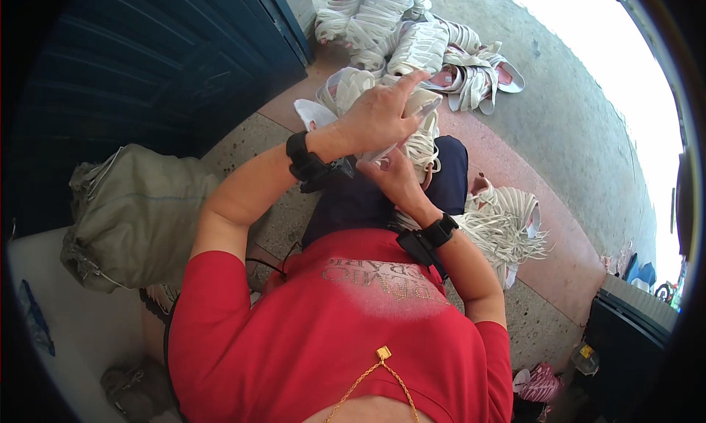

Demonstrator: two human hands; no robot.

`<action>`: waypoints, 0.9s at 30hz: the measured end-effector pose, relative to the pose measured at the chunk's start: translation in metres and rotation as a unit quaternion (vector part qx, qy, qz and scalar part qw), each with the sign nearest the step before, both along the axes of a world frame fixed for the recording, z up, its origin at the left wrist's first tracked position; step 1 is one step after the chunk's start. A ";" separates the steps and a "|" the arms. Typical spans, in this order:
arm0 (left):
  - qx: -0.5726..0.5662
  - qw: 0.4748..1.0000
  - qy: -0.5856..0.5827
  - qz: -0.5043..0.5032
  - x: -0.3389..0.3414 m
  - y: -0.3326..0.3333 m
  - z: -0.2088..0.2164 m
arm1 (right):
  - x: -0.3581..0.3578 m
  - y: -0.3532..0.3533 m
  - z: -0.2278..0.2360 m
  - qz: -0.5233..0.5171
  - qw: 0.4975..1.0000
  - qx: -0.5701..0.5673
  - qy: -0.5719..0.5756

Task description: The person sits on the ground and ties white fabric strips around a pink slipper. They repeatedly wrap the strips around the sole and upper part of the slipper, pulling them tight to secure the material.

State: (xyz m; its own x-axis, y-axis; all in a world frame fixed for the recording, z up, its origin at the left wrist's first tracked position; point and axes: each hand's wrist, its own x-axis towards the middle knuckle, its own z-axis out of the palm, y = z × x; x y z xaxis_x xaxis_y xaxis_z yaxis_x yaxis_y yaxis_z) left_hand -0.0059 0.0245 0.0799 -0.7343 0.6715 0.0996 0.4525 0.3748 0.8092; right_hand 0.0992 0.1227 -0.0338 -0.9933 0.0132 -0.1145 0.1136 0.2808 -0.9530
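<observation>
The left hand [373, 119] is held palm down above the lap, its index finger extended forward; the closure of its other fingers cannot be told. The right hand [398, 179] is placed lower, its thumb closed on a pale piece [426, 108] partly hidden by the left hand. White strips [422, 149] are seen beyond. Strapped bundles [419, 49] are piled ahead; a sack [140, 210] is set at left.

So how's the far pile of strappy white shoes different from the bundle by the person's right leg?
The far pile is bigger; the near bundle is smaller. The near bundle's straps fan out loosely; the far pile's look mostly wrapped. Both are whitish and strappy.
</observation>
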 end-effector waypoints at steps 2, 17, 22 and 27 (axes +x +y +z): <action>0.066 0.983 -0.156 -0.073 -0.008 -0.014 0.001 | -0.014 -0.006 -0.017 -0.021 1.000 -0.008 -0.015; -0.049 0.961 -0.182 0.202 -0.030 -0.148 -0.206 | 0.014 0.021 -0.029 -0.099 0.932 -0.324 -0.128; -0.064 0.986 -0.137 0.072 0.000 -0.114 -0.060 | 0.036 0.074 -0.022 -0.121 0.840 -0.496 -0.185; -0.006 0.989 -0.090 -0.113 0.057 -0.057 -0.074 | 0.029 0.112 -0.034 -0.166 0.810 -0.523 -0.208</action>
State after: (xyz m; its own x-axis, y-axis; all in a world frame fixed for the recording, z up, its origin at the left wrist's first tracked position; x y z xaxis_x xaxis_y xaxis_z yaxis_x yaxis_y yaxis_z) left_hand 0.0508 -0.0326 0.0061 -0.5709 0.8206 -0.0285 0.3740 0.2907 0.8807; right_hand 0.1286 0.2350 -0.0678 -0.8280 -0.0481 -0.5587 0.3887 -0.7674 -0.5099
